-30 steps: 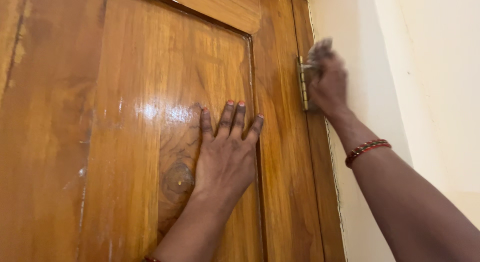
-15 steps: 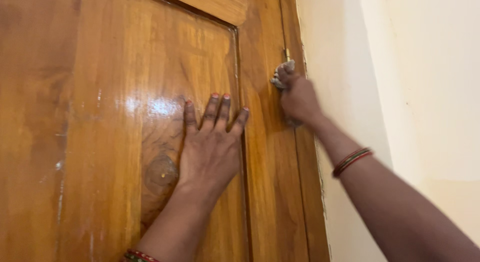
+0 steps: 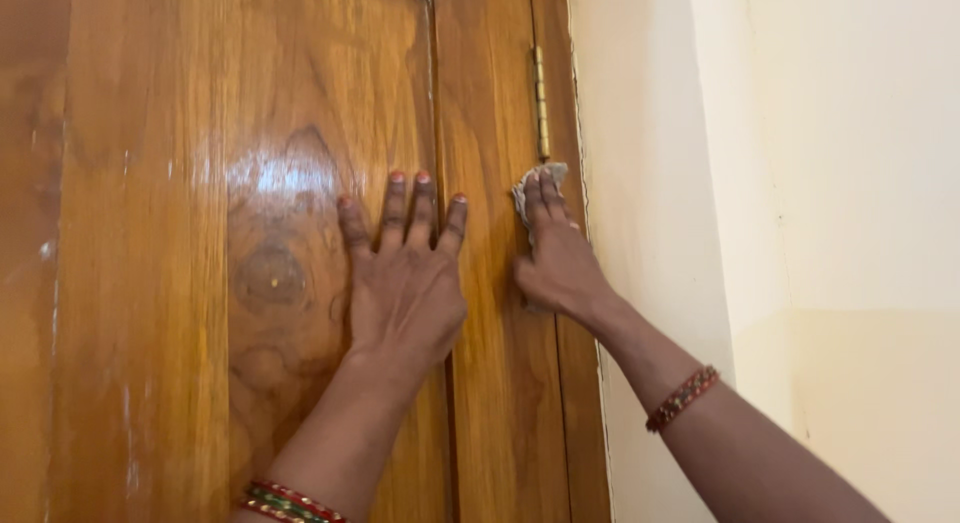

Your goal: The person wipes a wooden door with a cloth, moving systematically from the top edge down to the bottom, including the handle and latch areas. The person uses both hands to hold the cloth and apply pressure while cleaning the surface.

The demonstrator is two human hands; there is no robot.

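Cloth (image 3: 537, 179), small and grey, sits pinched under the right hand's (image 3: 556, 263) closed fingers just below a brass hinge (image 3: 541, 103), while the left hand (image 3: 405, 283) lies flat, fingers spread, on the wooden door (image 3: 150, 283); fingertips could snag the hinge.

No packages, labels, signs or screens are in view on the wooden door (image 3: 250, 283) or the cream wall (image 3: 800, 233) beside it.

glossy varnished wooden door (image 3: 250, 133), brass hinge (image 3: 541, 103), soft cloth (image 3: 530, 188)
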